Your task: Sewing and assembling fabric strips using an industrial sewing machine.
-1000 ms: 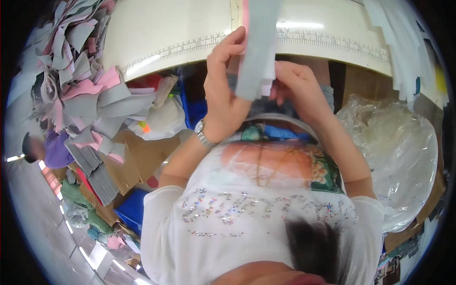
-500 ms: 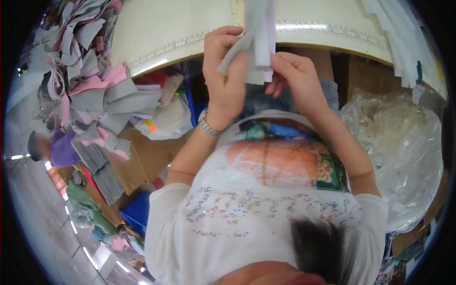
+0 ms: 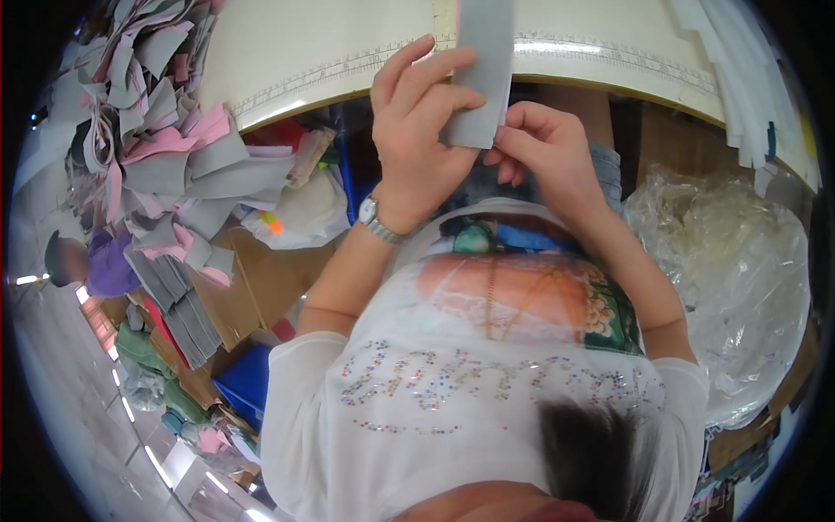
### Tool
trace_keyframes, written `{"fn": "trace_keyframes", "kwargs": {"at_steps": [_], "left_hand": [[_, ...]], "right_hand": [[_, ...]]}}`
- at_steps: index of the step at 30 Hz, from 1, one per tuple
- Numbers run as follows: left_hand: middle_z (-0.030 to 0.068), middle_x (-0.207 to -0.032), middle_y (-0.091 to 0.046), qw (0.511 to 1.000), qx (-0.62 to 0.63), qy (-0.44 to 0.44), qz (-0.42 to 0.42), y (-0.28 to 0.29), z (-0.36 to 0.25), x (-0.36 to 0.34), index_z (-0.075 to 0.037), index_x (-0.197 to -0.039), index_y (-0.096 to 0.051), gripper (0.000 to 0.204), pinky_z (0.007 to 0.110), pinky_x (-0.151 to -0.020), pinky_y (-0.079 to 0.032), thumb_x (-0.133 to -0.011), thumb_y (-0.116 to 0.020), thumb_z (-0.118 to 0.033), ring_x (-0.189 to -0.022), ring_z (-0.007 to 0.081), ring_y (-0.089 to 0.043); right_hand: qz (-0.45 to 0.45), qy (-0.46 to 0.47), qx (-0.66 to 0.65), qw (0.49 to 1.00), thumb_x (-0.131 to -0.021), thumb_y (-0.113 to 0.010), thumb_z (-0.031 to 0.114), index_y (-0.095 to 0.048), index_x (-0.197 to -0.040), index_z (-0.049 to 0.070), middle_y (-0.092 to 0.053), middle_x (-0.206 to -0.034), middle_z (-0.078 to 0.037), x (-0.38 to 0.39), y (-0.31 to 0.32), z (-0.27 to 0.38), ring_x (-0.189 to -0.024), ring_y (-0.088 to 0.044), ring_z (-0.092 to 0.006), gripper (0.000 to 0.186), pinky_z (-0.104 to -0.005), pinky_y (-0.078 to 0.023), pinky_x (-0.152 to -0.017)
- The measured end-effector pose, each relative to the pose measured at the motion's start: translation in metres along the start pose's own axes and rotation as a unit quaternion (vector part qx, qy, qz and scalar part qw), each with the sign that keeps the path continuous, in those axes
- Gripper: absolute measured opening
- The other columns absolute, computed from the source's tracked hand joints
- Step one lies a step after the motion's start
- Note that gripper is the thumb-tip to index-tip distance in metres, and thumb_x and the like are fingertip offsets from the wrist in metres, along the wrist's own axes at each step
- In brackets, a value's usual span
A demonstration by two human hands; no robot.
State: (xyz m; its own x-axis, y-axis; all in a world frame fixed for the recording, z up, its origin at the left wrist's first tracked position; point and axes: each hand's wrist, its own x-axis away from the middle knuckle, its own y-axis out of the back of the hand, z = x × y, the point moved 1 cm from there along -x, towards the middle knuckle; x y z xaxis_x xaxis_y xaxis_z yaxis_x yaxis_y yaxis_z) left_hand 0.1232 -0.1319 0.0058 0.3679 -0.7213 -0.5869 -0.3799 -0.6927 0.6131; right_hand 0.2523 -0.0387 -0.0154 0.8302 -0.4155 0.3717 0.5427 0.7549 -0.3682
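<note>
Up near the front edge of the cream worktop, a grey fabric strip stands lengthwise, running away from the person. Left hand fingers clamp its left side; right hand fingers pinch its lower right corner (both equally near).

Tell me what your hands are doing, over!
Left hand gripping grey fabric strip. Right hand pinching its lower edge. Strip up over the cream table. Nothing blocking.
</note>
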Motion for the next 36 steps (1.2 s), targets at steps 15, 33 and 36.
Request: {"fn": "trace_keyframes", "kwargs": {"at_steps": [15, 33, 36], "left_hand": [[0.0029, -0.118, -0.066, 0.971, 0.007, -0.127, 0.203, 0.018, 0.010, -0.004, -0.010, -0.103, -0.070, 0.034, 0.044, -0.109, -0.024, -0.074, -0.053, -0.002, -0.121, 0.0253, -0.056], [0.0091, -0.110, -0.063, 0.982, 0.049, -0.166, 0.080, -0.002, 0.018, -0.005, -0.010, -0.092, -0.058, 0.025, 0.048, -0.098, -0.043, -0.070, -0.068, -0.003, -0.095, 0.0267, -0.063], [0.0122, -0.112, -0.064, 0.978, 0.070, -0.156, 0.118, 0.010, 0.012, -0.004, -0.007, -0.096, -0.057, 0.037, 0.049, -0.097, -0.044, -0.064, -0.072, 0.003, -0.099, 0.0302, -0.063]], "right_hand": [[0.023, -0.066, -0.086, 0.994, -0.089, -0.062, 0.015, -0.063, -0.082, 0.004, -0.064, -0.069, -0.003, 0.002, 0.007, 0.002, -0.051, -0.057, -0.0069, 0.013, -0.0182, -0.041, -0.044], [-0.032, 0.535, 0.558, 0.634, -0.063, -0.069, 0.005, -0.064, -0.093, 0.006, -0.062, -0.097, -0.006, -0.006, 0.015, 0.038, -0.077, -0.061, -0.0209, 0.031, -0.0279, -0.051, -0.061], [0.032, 0.522, 0.585, 0.619, -0.066, -0.064, 0.005, -0.062, -0.084, 0.006, -0.061, -0.088, -0.005, -0.003, 0.014, 0.048, -0.073, -0.061, -0.0208, 0.018, -0.0297, -0.050, -0.057]]}}
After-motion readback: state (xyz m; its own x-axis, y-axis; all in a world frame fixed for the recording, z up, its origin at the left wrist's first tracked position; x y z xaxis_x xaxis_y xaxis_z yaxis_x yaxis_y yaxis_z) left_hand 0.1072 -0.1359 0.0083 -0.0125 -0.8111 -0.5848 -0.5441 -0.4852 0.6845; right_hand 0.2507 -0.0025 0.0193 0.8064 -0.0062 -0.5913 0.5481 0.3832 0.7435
